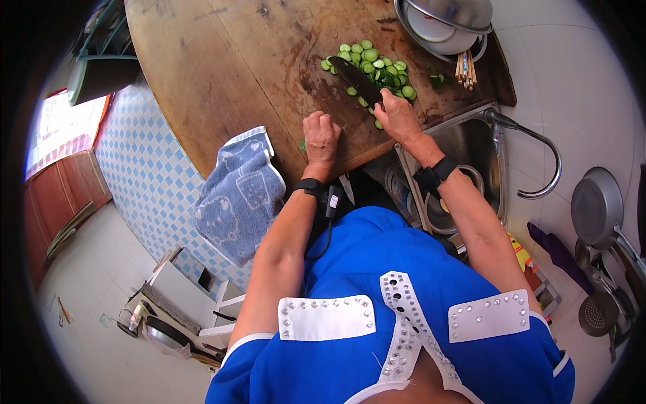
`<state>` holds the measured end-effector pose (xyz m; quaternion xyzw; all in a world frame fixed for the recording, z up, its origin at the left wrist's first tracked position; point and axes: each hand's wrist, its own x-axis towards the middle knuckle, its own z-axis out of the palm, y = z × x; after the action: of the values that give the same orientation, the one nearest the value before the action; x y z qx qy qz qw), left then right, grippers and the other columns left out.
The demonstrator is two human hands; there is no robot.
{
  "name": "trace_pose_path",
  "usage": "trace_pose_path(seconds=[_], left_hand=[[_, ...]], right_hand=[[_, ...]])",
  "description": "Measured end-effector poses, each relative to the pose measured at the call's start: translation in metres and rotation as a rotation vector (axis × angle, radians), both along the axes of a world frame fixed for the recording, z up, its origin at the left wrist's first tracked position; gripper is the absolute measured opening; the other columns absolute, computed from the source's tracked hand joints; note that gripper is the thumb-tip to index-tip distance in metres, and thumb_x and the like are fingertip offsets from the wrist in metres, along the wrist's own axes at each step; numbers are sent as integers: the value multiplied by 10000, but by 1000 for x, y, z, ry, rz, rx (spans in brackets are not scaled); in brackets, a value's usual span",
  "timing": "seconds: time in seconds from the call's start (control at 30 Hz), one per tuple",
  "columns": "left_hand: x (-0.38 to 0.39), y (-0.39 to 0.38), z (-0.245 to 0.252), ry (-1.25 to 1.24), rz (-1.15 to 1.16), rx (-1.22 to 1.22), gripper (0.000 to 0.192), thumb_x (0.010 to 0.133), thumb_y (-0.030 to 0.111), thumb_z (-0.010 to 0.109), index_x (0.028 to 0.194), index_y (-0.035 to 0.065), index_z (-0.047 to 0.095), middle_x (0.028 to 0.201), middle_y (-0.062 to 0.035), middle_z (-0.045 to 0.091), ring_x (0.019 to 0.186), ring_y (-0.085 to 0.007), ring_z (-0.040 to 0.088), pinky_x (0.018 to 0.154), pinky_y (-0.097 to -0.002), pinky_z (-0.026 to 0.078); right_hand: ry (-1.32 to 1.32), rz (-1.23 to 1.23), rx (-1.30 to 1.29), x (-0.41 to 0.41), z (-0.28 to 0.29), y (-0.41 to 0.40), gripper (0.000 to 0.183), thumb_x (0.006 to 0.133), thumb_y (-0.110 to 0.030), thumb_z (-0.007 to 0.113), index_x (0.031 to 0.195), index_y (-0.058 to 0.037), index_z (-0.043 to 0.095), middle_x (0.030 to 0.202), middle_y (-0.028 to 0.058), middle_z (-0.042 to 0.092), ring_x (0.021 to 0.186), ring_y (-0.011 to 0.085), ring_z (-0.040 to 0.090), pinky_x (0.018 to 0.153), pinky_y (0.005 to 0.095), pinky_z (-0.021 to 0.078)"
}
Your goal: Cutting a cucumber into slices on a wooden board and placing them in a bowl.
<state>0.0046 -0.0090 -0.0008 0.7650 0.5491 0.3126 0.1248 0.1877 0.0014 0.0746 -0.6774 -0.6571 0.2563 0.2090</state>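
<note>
My right hand grips the handle of a dark-bladed kitchen knife. The blade points up and to the left, over a spread of cucumber slices on the wooden tabletop. Several slices lie along the blade's near side. To the left, my left hand rests on the wood near its front edge, fingers curled in; the palm side is hidden. A small green piece shows beside its outer edge.
A blue towel hangs over the table's near left edge. Bowls under a metal lid and chopsticks stand at back right. A sink with a curved faucet adjoins the right side. A second blade shows below the edge.
</note>
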Motion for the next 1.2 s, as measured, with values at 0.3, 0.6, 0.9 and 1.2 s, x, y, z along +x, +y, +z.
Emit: trace_pose_path(seconds=[0.3,0.6,0.9,1.2], left_hand=[[11,16,0,-84,-31,-3,218,699,9,589,885,46,481,930,-149,485,855,-338,466,744,-410,417],[0,16,21,-49,-105,2,206,725,42,632,914,59,554,966,-102,543,924,-292,507,798,-372,430],[-16,14,1,-59,-139,58,222,745,40,627,953,75,557,970,-75,568,892,-291,546,759,-364,480],[-15,11,23,-167,-236,-89,270,726,106,679,969,54,576,1034,-93,549,970,-298,514,836,-389,446]], right_hand=[[-31,61,-54,-25,1,-35,146,806,-93,539,880,-6,447,755,236,563,719,430,553,605,495,433],[-50,49,-84,-28,-21,-43,166,790,-87,546,892,-16,435,805,206,589,749,420,568,636,498,458],[-46,116,-57,-41,-17,-43,180,796,-71,543,935,-18,441,796,186,556,749,407,553,628,474,448],[-79,108,-35,-40,-27,-38,188,791,-99,563,923,-27,450,800,188,574,723,387,586,608,456,492]])
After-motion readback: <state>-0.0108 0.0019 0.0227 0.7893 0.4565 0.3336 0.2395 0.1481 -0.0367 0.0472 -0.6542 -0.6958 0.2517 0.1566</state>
